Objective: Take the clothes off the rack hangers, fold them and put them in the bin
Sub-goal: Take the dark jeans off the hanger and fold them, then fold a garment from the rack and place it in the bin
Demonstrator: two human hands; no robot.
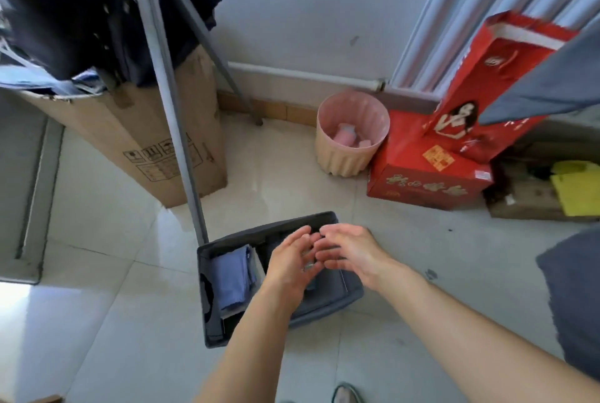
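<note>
Pale tiled floor (107,321). A tall cardboard box (136,130) stands at left, behind the metal rack (175,130). Dark clothes (48,13) hang from the rack at top left. A red gift bag (493,78) leans on a red box (422,175) at right, by the wall. A pink wastebasket (344,159) sits just beside the red box.

The grey bin (269,227) is on the floor at the foot of the rack pole, open side up. A folded blue garment (232,276) lies in its left part and darker folded cloth (328,292) in its right part.

Both bare hands hover over the bin's right part. The left hand (289,269) and right hand (354,250) have palms turned toward each other. Their fingers are loose and slightly apart, and the tips of the two hands nearly meet. A blurred grey spot by the left fingertips cannot be made out.
</note>
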